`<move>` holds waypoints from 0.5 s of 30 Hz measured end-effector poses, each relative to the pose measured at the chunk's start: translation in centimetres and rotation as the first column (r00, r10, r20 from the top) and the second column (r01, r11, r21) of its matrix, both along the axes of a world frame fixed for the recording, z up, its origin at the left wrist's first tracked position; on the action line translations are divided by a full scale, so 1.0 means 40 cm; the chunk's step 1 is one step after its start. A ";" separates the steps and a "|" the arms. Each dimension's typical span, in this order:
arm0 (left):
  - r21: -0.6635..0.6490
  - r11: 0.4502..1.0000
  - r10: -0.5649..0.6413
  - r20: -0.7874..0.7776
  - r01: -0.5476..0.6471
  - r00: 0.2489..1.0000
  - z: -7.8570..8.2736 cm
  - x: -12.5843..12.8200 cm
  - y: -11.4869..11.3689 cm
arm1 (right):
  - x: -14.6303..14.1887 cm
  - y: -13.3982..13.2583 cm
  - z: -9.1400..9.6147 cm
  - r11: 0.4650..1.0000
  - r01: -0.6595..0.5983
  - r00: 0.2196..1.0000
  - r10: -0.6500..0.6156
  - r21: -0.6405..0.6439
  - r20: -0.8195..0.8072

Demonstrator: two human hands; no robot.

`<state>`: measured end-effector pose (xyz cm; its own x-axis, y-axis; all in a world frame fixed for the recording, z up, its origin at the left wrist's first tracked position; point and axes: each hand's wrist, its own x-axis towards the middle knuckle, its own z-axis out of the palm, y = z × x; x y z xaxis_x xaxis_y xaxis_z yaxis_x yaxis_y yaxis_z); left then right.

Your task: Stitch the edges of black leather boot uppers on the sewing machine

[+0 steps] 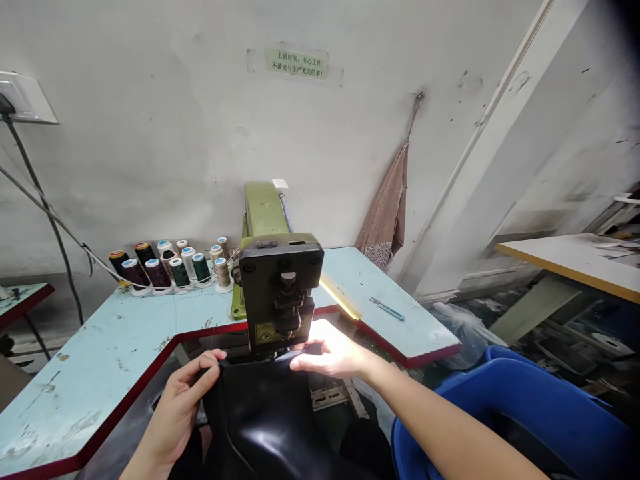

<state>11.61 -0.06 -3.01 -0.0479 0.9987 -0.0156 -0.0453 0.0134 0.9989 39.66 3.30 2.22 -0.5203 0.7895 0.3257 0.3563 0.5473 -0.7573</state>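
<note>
A glossy black leather-like piece (265, 407) hangs down in front of me, its upper edge up against the underside of the machine's head. My left hand (181, 397) pinches its upper left corner between thumb and fingers. With thumb and fingers closed, my right hand (333, 352) grips the upper right edge, close beside the working end. The green machine (267, 208) has a black head (281, 280) with a yellow warning label. Bright light falls on my right fingers, and the spot where the piece meets the machine is partly hidden.
Several thread cones (188, 267) stand on the pale blue table (125, 347) to the left. On its right part lie thread snips (387, 309) and a lit yellow strip (340, 297). A blue bin (525, 393) is at the lower right; a brown cloth (387, 207) hangs on the wall.
</note>
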 end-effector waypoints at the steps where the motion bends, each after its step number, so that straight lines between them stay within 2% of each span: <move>1: 0.012 1.000 0.006 -0.018 -0.005 1.000 0.001 -0.006 0.005 | -0.012 -0.007 -0.001 1.000 0.003 1.000 -0.003 -0.010 0.003; 3: 0.083 0.996 0.001 -0.113 0.008 0.994 0.012 -0.008 0.012 | -0.034 -0.023 0.000 1.000 0.008 1.000 -0.008 0.002 0.018; 5: 0.217 0.973 -0.003 -0.314 0.075 0.949 0.033 0.007 0.011 | -0.056 -0.039 0.006 0.998 0.051 0.998 -0.052 0.048 0.019; 7: 0.350 0.919 0.045 -0.545 0.179 0.837 0.058 0.037 0.006 | -0.075 -0.051 0.013 0.994 0.068 0.997 -0.070 0.085 0.018; 9: 0.409 0.871 0.093 -0.681 0.273 0.726 0.078 0.073 0.001 | -0.087 -0.057 0.018 0.994 0.062 0.998 -0.062 0.093 0.003; 10: 0.411 0.860 0.089 -0.705 0.304 0.703 0.085 0.089 -0.001 | -0.090 -0.056 0.019 0.996 0.051 0.999 -0.051 0.078 -0.006; 12: 0.395 0.858 0.047 -0.698 0.329 0.714 0.090 0.111 -0.001 | -0.086 -0.051 0.018 1.000 0.027 0.999 -0.027 0.010 -0.021; 15: 0.383 0.874 0.028 -0.655 0.300 0.755 0.086 0.114 0.002 | -0.063 -0.040 0.007 0.980 0.001 0.998 -0.013 -0.197 -0.062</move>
<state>16.15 0.03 0.44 0.2542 0.8789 0.4036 0.5527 -0.4745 0.6851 37.13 1.71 2.48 -0.4980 0.8448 0.1957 0.3076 0.3831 -0.8710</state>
